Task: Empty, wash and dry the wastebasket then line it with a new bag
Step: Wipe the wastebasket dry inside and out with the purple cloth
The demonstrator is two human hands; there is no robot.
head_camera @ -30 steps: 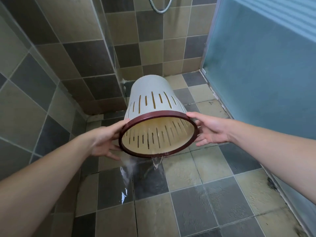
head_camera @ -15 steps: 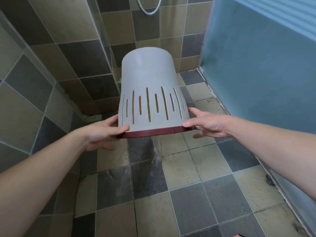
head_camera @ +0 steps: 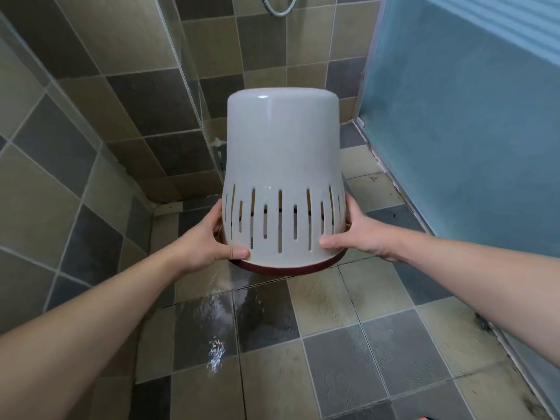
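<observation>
Basket [head_camera: 283, 165] hangs upturned over the wet floor [head_camera: 327, 353], left hand [head_camera: 209, 247] and right hand [head_camera: 362, 234] clamped near its rim, so slick plastic could slip free.

Glossy smooth plastic wastebasket [head_camera: 283, 165]; wet, shiny ceramic floor tiles [head_camera: 327, 301].

The wastebasket [head_camera: 283, 174] is held upside down, base up and rim down, above the tiled floor [head_camera: 327, 334]. The left hand [head_camera: 209, 241] grips the rim on the left, thumb in front, fingers behind. The right hand [head_camera: 362, 231] grips the rim opposite, thumb in front. A wet patch [head_camera: 216, 353] lies below the fingers. The glass partition [head_camera: 188, 86] stands behind left, the door panel [head_camera: 460, 131] right.
</observation>
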